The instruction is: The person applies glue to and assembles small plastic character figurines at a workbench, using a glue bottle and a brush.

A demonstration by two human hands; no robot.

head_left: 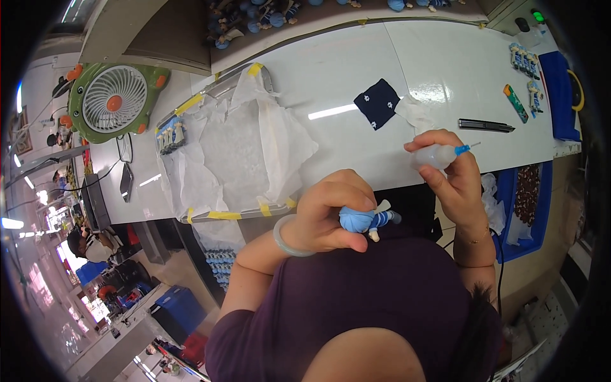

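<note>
My left hand [334, 213] is closed around a small figurine [358, 219] with a light blue, rounded head and a blue striped body. The figurine lies sideways between thumb and fingers, close to my body. In my right hand [453, 181] is a translucent squeeze bottle [434, 155] with a blue collar and a thin needle tip. The tip points right, away from the figurine, and the two are apart. Past the bottle lie a crumpled white tissue [417, 114] and a dark navy patterned cloth [377, 104] on the white table.
A paper-lined tray [238, 156] edged with yellow tape holds several figurines [170, 136] at its left. A green fan [114, 102] stands beyond it. At right lie a black utility knife [486, 125], a green-orange packet [515, 104] and more figurines [524, 60]. A blue bin [541, 216] sits below.
</note>
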